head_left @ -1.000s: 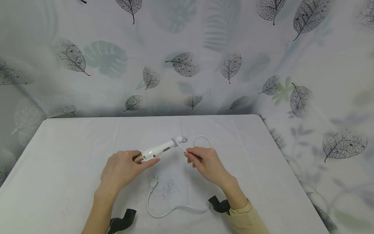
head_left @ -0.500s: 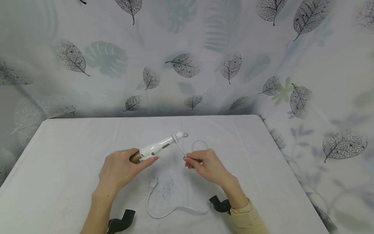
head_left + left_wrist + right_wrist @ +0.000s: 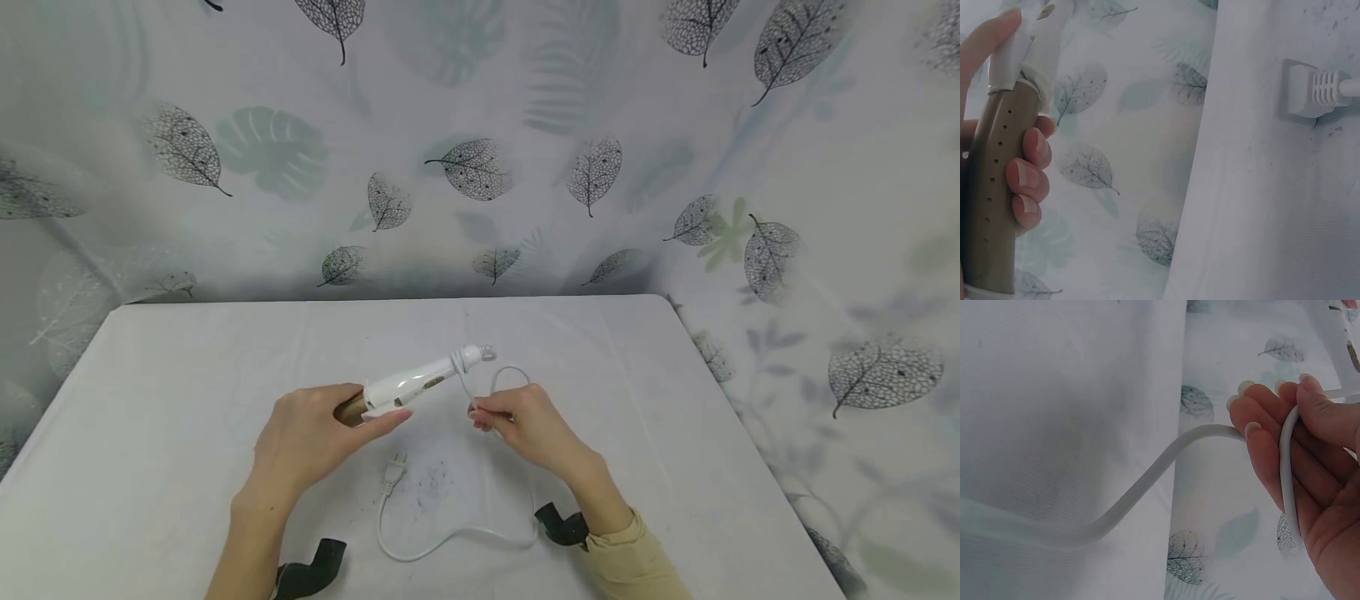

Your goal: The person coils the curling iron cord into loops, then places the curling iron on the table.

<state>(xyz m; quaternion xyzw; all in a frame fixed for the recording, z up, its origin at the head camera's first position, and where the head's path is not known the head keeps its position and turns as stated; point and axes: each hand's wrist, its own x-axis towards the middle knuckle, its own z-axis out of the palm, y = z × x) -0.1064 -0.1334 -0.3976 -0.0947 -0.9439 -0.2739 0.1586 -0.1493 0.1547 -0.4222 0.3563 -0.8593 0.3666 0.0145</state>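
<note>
My left hand (image 3: 303, 437) holds a white and brown curling iron (image 3: 412, 383) above the table, its handle tilted up to the right. The left wrist view shows my fingers curled round the brown barrel (image 3: 999, 181), which has a row of small holes. My thumb lies on the white part above it. The white cord (image 3: 465, 385) is wrapped round the handle's far end. My right hand (image 3: 528, 429) pinches this cord between thumb and fingers; in the right wrist view a loop of cord (image 3: 1286, 465) crosses the palm.
The cord's two-pin plug (image 3: 393, 472) lies on the white-covered table (image 3: 187, 400), between my forearms. From it the cord curves along the front toward my right wrist. Leaf-patterned curtains (image 3: 465, 225) stand behind and at the sides. Black wrist mounts (image 3: 311, 571) sit on both wrists.
The iron's handle end rises, then shifts slightly right. My right hand, still pinching the cord, moves a little left and down, and the cord at the handle hangs steeper.
</note>
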